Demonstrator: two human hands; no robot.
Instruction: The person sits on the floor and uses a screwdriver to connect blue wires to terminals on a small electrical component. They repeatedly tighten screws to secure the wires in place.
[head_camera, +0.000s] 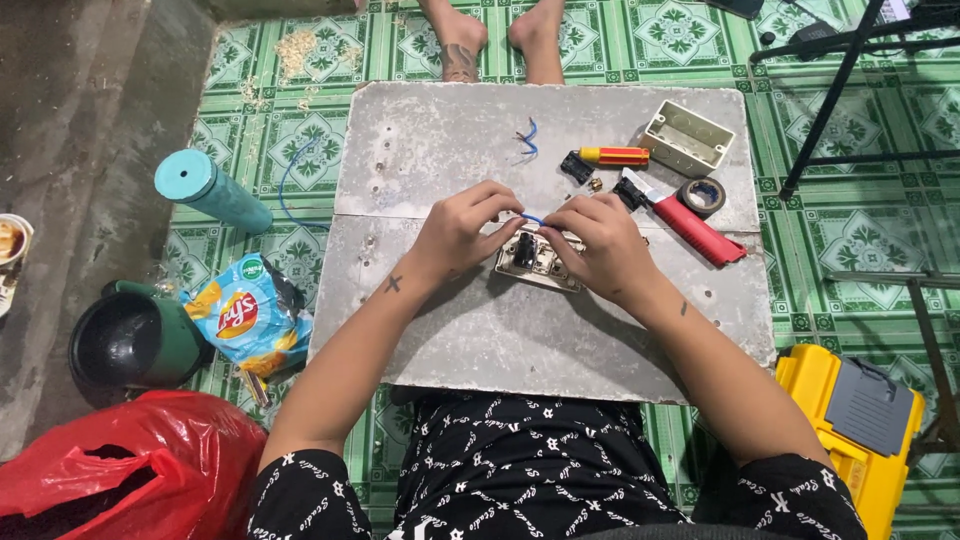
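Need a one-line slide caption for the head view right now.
Both hands, left hand and right hand, pinch a short blue wire over a switch plate on a grey board.

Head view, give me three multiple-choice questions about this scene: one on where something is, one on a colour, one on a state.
1. Where does the tape roll lie?
A. on the board, right of the hands
B. on the floor tiles
C. in the red bag

2. What colour is the short wire between the two hands?
A. red
B. blue
C. yellow

3. What is the left hand doing?
A. lying flat and open
B. pinching the wire with its fingers
C. gripping the screwdriver

Answers: 1 A, the roll sits on the grey board beside the red-handled knife. 2 B, a blue strand shows between the hands. 3 B, its fingers close on the wire above the switch plate, facing the right hand.
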